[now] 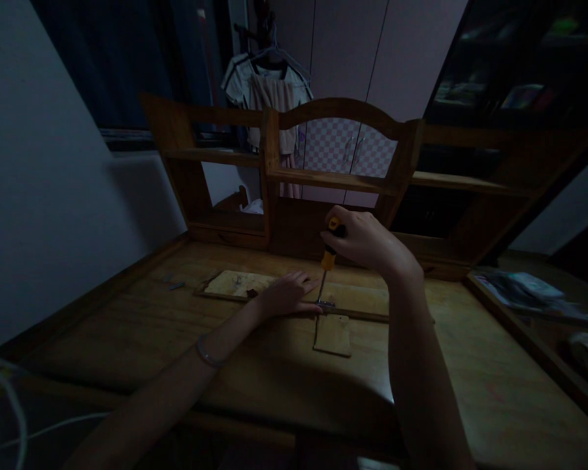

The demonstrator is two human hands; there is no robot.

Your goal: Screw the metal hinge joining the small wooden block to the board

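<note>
My right hand (357, 238) is wrapped round the yellow and black handle of a screwdriver (328, 260). Its shaft points down, slightly tilted, with the tip at a small metal piece that looks like a hinge (326, 304). That metal piece lies at the near edge of a long wooden board (362, 298). My left hand (289, 294) rests on the board with fingers stretched out and apart, the thumb reaching the metal piece. Just in front, a small square wooden piece (333, 335) lies close against the board's edge.
The wooden desk (200, 359) has a shelf unit (333, 183) along its back. A small metal item (177, 286) lies left of the board. Plastic-wrapped things (524, 287) sit beyond the desk's right edge. A white cable (59, 424) hangs at lower left. The light is dim.
</note>
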